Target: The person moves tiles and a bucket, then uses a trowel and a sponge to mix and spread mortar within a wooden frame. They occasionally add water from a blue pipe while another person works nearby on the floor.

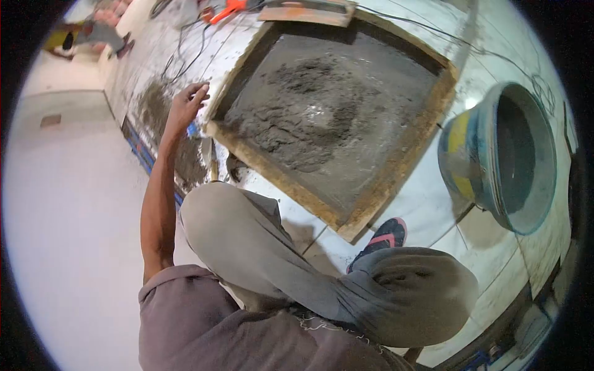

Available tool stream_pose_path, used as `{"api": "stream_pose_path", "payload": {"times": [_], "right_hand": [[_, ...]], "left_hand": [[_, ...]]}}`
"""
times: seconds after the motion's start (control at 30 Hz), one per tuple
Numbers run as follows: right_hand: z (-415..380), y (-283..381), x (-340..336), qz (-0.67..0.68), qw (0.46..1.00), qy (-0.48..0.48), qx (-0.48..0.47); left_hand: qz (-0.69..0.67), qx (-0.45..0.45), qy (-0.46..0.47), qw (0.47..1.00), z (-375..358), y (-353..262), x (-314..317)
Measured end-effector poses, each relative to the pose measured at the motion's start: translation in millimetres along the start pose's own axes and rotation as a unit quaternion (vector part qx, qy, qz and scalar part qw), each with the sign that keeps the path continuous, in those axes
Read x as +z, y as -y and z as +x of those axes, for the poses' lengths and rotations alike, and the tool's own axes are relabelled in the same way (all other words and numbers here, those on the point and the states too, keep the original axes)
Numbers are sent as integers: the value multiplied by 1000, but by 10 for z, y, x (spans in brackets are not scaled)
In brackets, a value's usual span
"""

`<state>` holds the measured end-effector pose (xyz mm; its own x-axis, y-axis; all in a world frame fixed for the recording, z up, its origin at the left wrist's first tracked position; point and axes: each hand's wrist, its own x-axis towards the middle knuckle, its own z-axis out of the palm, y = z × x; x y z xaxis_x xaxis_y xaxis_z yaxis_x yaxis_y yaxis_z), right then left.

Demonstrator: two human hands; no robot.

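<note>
My left hand (pixel 189 104) reaches forward past the left corner of a wooden frame (pixel 281 176), above the dirty floor. Its fingers are loosely bent and partly apart, and I make out nothing held in them. Inside the frame lies wet grey mortar (pixel 309 111), heaped and rough in the middle and smoother toward the edges. A flat wooden board (pixel 306 12) rests across the frame's far edge. My right hand is out of sight.
A blue-green bucket (pixel 461 151) with grey residue lies tilted at the right. An orange power tool (pixel 229 10) with a black cable is at the far left of the frame. Loose grey mortar (pixel 192 161) is scattered beside a white surface (pixel 68 216). Another person's leg (pixel 108 36) shows at upper left.
</note>
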<state>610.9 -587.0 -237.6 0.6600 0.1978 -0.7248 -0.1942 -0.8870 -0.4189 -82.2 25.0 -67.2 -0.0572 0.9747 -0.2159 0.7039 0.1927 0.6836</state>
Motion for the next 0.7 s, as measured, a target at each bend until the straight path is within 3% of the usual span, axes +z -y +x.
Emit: {"api": "stream_pose_path", "payload": {"times": [0.07,0.17,0.3,0.33,0.4,0.47,0.63,0.67,0.7], "right_hand": [[147,390,8,-31,998,5,-49],[246,1154,162,-80,987,26,-135],[-57,2406,639,-170,936,89,-294],[-321,2719,789,-233,890,101,-379],[-1115,3451,1234,-352,738,64,-572],[-1455,3984,1455,-371,683,149,-611],[-2214,4716,2038,-403,530,182,-724],[-2337,4804,2112,-424,495,182,-736],[-2486,4884,2212,-440,461,189,-747]], "left_hand": [[91,44,-55,993,-75,212,-224],[171,29,-121,977,-222,797,-406],[276,-63,-110,953,-605,1781,-346],[263,-77,-104,956,-704,1993,-295],[264,-141,-112,948,-785,2221,-170],[255,-185,-139,939,-766,2382,-42],[250,-34,-325,912,-199,3056,211],[231,-56,-298,924,-15,3235,188],[212,-83,-331,915,103,3254,228]]}}
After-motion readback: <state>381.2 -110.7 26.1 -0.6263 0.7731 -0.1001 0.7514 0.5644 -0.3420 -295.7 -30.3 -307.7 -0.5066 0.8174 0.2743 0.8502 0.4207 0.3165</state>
